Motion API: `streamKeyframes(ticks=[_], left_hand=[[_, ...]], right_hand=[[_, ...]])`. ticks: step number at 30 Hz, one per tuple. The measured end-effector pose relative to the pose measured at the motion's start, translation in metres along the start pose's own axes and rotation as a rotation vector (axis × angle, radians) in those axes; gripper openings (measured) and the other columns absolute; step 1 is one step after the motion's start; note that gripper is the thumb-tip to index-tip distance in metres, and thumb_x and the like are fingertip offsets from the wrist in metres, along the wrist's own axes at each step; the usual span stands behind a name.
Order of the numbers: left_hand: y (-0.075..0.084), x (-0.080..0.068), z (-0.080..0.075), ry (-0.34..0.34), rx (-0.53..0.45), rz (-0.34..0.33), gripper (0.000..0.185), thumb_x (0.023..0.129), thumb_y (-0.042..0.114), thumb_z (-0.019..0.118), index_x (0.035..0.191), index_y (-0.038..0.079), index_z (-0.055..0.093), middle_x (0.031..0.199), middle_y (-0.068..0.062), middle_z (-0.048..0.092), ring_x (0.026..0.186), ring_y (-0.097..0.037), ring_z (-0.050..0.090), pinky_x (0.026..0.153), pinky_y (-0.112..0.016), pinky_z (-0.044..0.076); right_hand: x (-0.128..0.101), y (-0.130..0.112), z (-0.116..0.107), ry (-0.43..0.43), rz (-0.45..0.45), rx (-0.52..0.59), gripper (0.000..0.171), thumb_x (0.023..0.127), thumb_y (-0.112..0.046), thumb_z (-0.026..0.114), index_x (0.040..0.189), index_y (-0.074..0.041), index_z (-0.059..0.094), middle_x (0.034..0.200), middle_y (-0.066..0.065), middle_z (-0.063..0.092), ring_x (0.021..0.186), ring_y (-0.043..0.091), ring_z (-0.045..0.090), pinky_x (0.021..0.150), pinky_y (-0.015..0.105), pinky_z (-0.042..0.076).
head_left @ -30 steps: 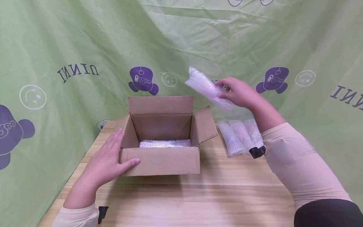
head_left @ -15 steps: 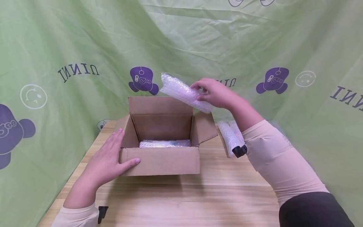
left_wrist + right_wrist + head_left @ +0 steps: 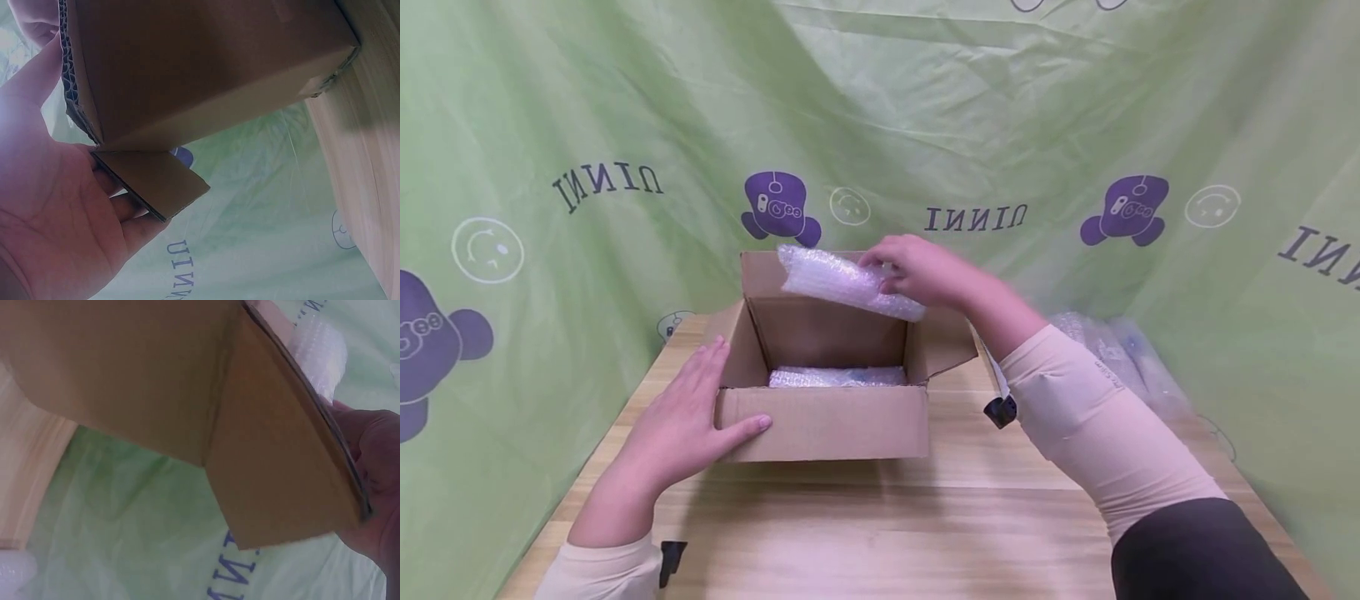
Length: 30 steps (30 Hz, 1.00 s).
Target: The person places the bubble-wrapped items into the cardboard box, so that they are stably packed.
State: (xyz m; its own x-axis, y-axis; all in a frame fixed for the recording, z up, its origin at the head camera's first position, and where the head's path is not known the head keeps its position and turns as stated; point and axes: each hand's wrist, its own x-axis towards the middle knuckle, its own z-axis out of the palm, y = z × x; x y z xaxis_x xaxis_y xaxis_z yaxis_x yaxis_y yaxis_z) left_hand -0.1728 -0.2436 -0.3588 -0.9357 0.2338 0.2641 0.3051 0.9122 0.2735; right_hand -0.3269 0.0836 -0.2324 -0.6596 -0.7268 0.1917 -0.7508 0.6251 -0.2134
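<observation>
box [image 3: 820,423] of brown cardboard, with a bumpy roll [image 3: 829,280] held above it.
the roll is shiny bubble wrap, shaped like a long tube, and it tilts from ten o'clock down to four o'clock over the box's open top. the right hand [image 3: 921,273] pinches it with thumb and fingers. the left hand [image 3: 676,427] rests on the box's eight o'clock corner, fingers nearly straight at the left flap, thumb spread apart on the flat front flap. inside the box, low down, lies a bubble wrap pack [image 3: 837,377]. more see-through, wrinkly packs [image 3: 1101,346] lie at three o'clock from the box, partly behind the beige right sleeve [image 3: 1105,437]. the table [image 3: 880,533] is pale, streaky wood. a soft, creased green cloth [image 3: 887,108] hangs at twelve o'clock.
</observation>
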Motion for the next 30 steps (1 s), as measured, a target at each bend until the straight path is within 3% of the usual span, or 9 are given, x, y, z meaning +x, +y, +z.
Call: streamKeyframes(ticks=[9, 15, 23, 30], left_hand=[[-0.001, 0.0, 0.0, 0.011, -0.003, 0.001, 0.112, 0.084, 0.073, 0.057, 0.158, 0.005, 0.006, 0.164, -0.016, 0.011, 0.149, -0.04, 0.016, 0.116, -0.06, 0.024], [0.0, 0.001, 0.0, 0.005, -0.001, -0.002, 0.113, 0.084, 0.074, 0.056, 0.158, 0.006, 0.005, 0.165, -0.016, 0.01, 0.149, -0.041, 0.016, 0.116, -0.061, 0.024], [-0.001, 0.0, 0.0, 0.0, 0.0, -0.004, 0.113, 0.084, 0.074, 0.056, 0.158, 0.006, 0.005, 0.165, -0.015, 0.01, 0.149, -0.04, 0.016, 0.116, -0.061, 0.024], [-0.001, -0.001, 0.0, -0.003, -0.002, -0.007, 0.112, 0.084, 0.074, 0.056, 0.158, 0.007, 0.004, 0.165, -0.014, 0.009, 0.15, -0.039, 0.015, 0.115, -0.061, 0.025]], right_hand=[[0.008, -0.006, 0.025, -0.055, -0.03, -0.042, 0.04, 0.09, -0.015, 0.071, 0.129, -0.016, 0.063, 0.128, 0.001, 0.063, 0.121, 0.02, 0.055, 0.109, 0.035, 0.04], [0.008, -0.008, 0.041, -0.091, -0.063, -0.08, 0.037, 0.09, -0.013, 0.07, 0.127, -0.015, 0.065, 0.121, 0.001, 0.063, 0.116, 0.021, 0.055, 0.104, 0.035, 0.044], [0.005, -0.007, 0.051, -0.09, -0.07, -0.121, 0.041, 0.09, -0.015, 0.071, 0.13, -0.016, 0.064, 0.121, 0.003, 0.062, 0.116, 0.022, 0.055, 0.103, 0.036, 0.046], [0.0, -0.002, 0.049, -0.038, -0.089, -0.126, 0.043, 0.088, -0.011, 0.072, 0.13, -0.012, 0.064, 0.128, 0.006, 0.061, 0.121, 0.024, 0.054, 0.107, 0.037, 0.043]])
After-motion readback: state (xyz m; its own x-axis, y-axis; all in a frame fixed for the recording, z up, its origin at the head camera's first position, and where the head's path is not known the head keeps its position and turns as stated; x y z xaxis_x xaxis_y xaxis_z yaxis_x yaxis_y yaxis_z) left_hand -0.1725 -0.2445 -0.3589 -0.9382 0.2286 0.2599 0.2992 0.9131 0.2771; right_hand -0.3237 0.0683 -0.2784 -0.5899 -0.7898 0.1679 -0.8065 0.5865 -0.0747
